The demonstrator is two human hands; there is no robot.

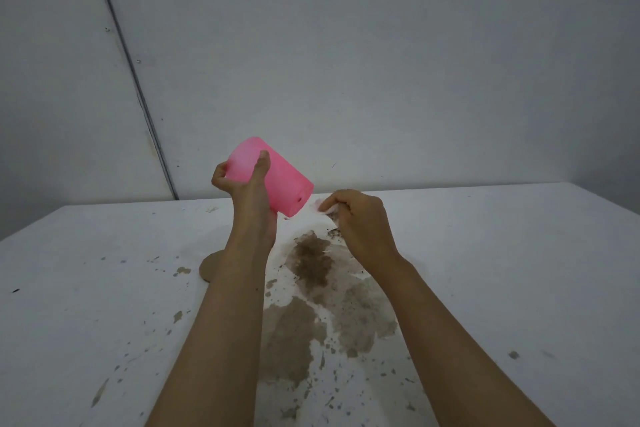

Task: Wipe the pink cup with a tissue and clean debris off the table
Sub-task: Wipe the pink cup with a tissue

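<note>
My left hand point(247, 189) grips the pink cup point(282, 182) above the white table point(86, 288), tilted so that its mouth points down and to the right. A dark speck sits near the cup's rim. Just right of the mouth, my right hand point(360, 222) pinches a small crumpled white tissue point(323, 208), close to the cup's rim but apart from it. A wide brown muddy stain point(311, 263) with dark crumbs of debris spreads over the table beneath both hands and toward me.
Brown splatters and specks point(181, 270) dot the table left and right of the main stain. A round brown patch point(209, 267) shows behind my left forearm. Grey wall panels point(381, 62) rise behind the table's far edge.
</note>
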